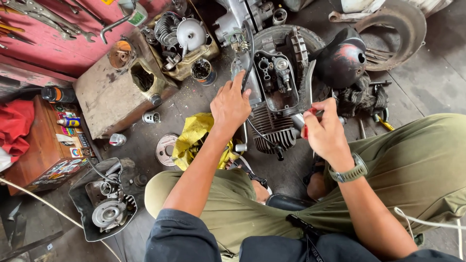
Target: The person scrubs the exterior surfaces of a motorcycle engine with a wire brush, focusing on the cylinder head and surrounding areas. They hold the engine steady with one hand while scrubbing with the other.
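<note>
A small finned motorcycle engine [274,92] lies opened on the concrete floor between my knees. My left hand [230,106] rests on its left side, fingers pressed against a black cable and the casing edge. At the engine's right side, my right hand [324,130] is closed around a red-handled tool [307,121], whose tip is hidden. A watch sits on that wrist. A dark rounded helmet [342,62] lies just right of the engine.
A yellow cloth [194,138] lies under my left forearm. Left of it are a round metal disc [166,148], a grimy box [116,92], a black tray of parts [104,204] and a wooden box [41,145]. Wrenches [53,19] hang on red board.
</note>
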